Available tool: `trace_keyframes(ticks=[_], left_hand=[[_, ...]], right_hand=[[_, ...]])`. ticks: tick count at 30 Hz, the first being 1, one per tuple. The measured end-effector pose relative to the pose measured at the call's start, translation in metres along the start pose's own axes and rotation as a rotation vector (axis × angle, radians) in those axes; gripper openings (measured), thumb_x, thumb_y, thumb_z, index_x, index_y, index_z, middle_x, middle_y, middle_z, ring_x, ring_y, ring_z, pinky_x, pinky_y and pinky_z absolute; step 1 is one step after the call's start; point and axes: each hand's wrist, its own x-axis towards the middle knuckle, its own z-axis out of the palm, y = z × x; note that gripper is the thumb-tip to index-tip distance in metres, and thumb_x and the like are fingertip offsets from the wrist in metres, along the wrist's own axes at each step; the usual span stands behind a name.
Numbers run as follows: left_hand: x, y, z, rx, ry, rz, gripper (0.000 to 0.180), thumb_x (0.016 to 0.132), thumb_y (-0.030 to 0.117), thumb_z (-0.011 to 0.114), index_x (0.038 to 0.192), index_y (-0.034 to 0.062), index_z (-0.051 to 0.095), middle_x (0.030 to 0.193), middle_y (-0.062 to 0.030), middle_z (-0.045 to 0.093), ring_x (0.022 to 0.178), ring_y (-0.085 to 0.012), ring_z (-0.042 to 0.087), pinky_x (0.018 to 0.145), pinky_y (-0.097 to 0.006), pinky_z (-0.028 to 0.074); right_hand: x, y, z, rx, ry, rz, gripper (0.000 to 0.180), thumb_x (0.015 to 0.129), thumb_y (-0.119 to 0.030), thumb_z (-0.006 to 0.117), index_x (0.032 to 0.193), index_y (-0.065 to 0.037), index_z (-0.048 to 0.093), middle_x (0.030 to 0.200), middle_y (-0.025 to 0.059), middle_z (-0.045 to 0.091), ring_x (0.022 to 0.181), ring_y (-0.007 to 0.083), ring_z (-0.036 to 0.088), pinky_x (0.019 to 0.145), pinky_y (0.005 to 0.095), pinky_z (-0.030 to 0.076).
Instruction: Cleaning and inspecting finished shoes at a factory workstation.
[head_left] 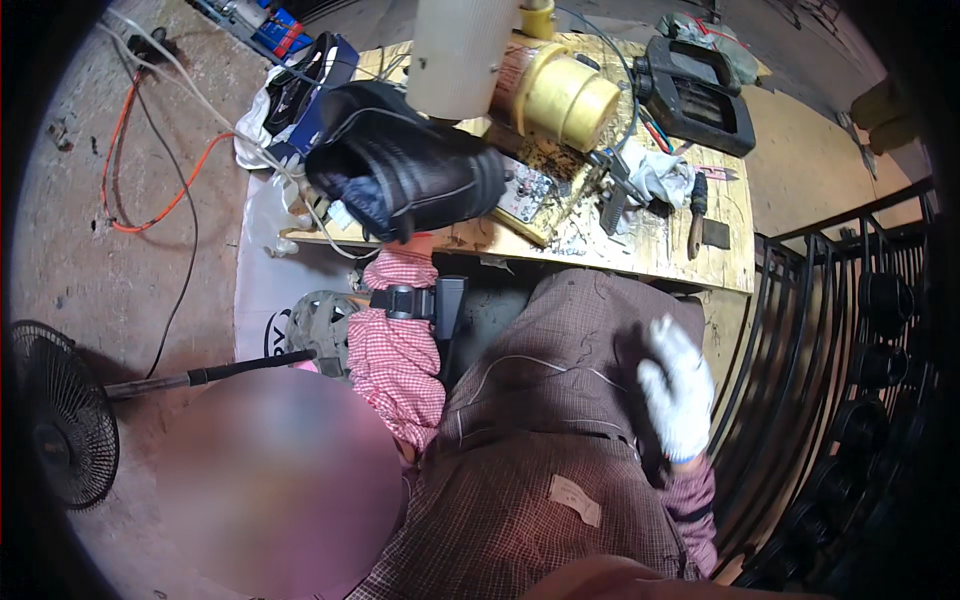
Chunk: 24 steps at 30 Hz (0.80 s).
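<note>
A black leather shoe (425, 165) with a light seam line is held tilted over the near left part of the wooden worktable (640, 255). My left hand (411, 244) is mostly hidden beneath it; only the wrist area shows, below a red-checked sleeve with a black strapped device (415, 302). The shoe's opening faces down and to the left. My right hand (682, 392), in a white glove, hovers by the right side of my brown checked apron (560, 390). Its fingers are stretched out and hold nothing.
A pale upright cylinder (464, 60) and a yellow roller-like part (570, 95) stand beyond the shoe. Tools, white cloth (660, 177) and a black plastic case (700, 95) lie to the right. A black rack (800, 300) borders the right; a fan (70, 420) stands left.
</note>
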Motion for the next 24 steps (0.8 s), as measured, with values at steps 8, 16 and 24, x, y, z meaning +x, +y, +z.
trace_keyframes(ticks=[8, 16, 24], left_hand=[[-0.016, -0.129, 0.085, 0.026, -0.32, -0.421, 0.066, 0.104, 0.062, 0.034, 0.146, 0.0139, 0.05, 0.14, -0.0098, 0.058, 0.126, -0.0278, 0.057, 0.113, -0.047, 0.043], [-0.131, -0.268, 0.27, -0.033, -0.929, -0.863, 0.067, 0.103, 0.063, 0.034, 0.145, 0.0136, 0.05, 0.138, -0.0102, 0.059, 0.124, -0.0277, 0.058, 0.111, -0.047, 0.045], [-0.164, -0.274, 0.272, -0.037, -1.033, -0.939, 0.069, 0.102, 0.065, 0.034, 0.145, 0.0133, 0.051, 0.136, -0.0106, 0.06, 0.122, -0.0276, 0.059, 0.11, -0.047, 0.046]], right_hand=[[0.132, 0.076, 0.008, -0.371, 0.299, 0.311, 0.053, 0.094, -0.025, 0.061, 0.14, -0.001, 0.053, 0.1, 0.0232, 0.071, 0.082, 0.0397, 0.068, 0.077, 0.0515, 0.054], [0.162, 0.11, 0.042, -0.36, 0.088, 0.541, 0.054, 0.099, -0.023, 0.045, 0.149, -0.001, 0.041, 0.101, 0.023, 0.071, 0.09, 0.0357, 0.071, 0.08, 0.0508, 0.056], [0.068, 0.06, -0.011, 1.232, 0.278, 0.536, 0.037, 0.099, -0.024, 0.063, 0.13, -0.003, 0.057, 0.085, 0.0018, 0.063, 0.054, 0.0073, 0.054, 0.046, 0.0225, 0.043]])
